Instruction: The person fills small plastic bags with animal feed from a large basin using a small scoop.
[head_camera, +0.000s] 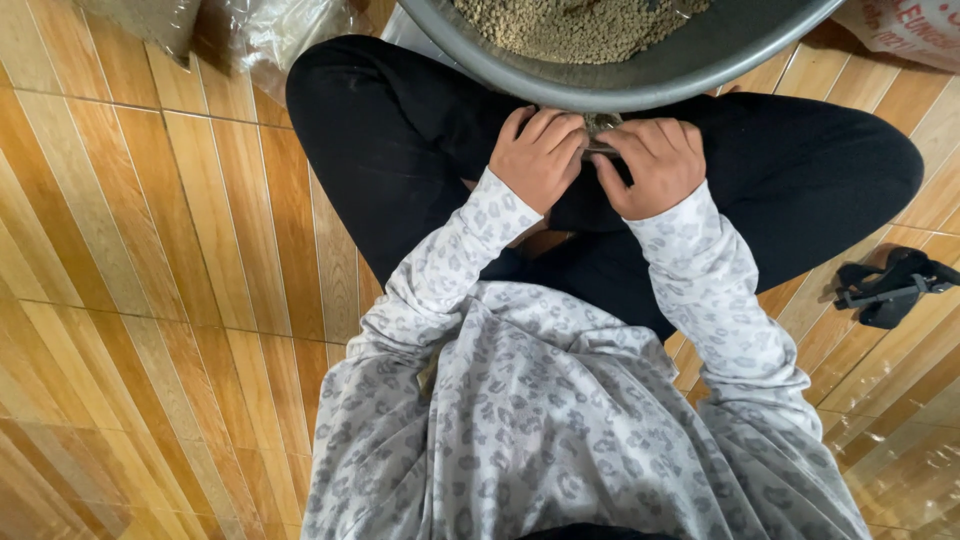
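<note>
I sit cross-legged on a wooden floor in black trousers and a grey patterned top. My left hand (540, 155) and my right hand (655, 162) are curled close together over my lap, just below the rim of a large grey basin (640, 75). Between the fingertips of both hands sits a small clear packet (600, 135) with greyish contents, mostly hidden by the fingers. The basin holds a heap of small brownish-grey pellets (575, 25).
A clear plastic bag (265, 35) lies on the floor at the top left. A black clip-like object (890, 285) rests on the floor at the right. A white printed sack (905, 28) shows in the top right corner.
</note>
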